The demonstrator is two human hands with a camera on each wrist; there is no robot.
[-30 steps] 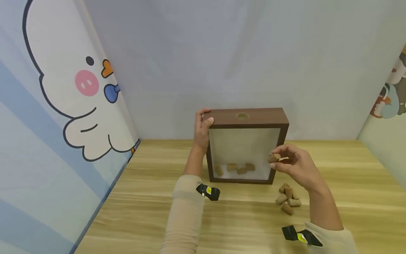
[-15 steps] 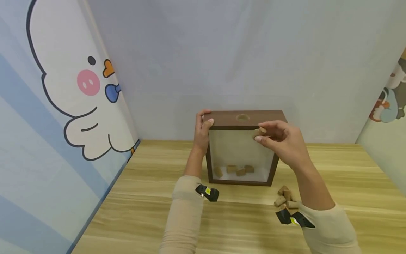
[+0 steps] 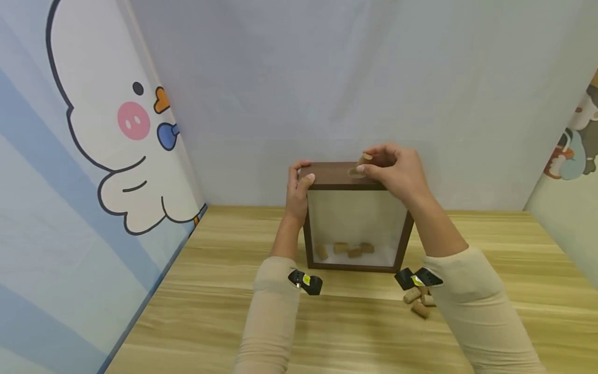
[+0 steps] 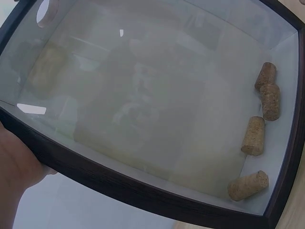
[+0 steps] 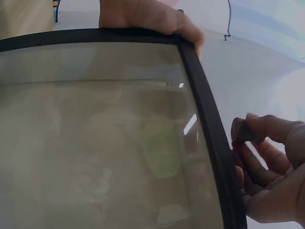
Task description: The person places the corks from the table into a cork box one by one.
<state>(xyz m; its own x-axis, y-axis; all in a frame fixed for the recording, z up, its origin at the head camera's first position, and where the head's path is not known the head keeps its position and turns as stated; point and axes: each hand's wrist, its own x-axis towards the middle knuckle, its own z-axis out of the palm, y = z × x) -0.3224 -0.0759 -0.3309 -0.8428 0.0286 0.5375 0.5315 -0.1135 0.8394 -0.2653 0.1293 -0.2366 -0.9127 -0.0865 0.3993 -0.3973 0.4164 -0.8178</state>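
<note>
A shallow dark-brown wooden display box (image 3: 327, 173) with a clear front stands upright on the table. My left hand (image 3: 298, 193) grips its upper left corner, thumb on the top edge. Above the top panel, my right hand (image 3: 399, 174) pinches a cork (image 3: 365, 159) between thumb and fingers, right at the round hole (image 3: 354, 173). The right wrist view also shows this cork (image 5: 244, 130), tilted, outside the frame. Several corks (image 4: 270, 102) lie along the bottom inside the box, behind the clear front.
On the wood-grain table (image 3: 355, 332), a small pile of corks (image 3: 420, 310) lies in front of the box's right side, partly covered by the right sleeve (image 3: 472, 291). A pale curtain (image 3: 261, 104) hangs close behind the box. A cartoon-printed panel (image 3: 79, 218) stands at the left.
My right hand has carried the cork up and left, from beside the box's right edge to the hole on top. The left hand keeps its grip on the corner.
</note>
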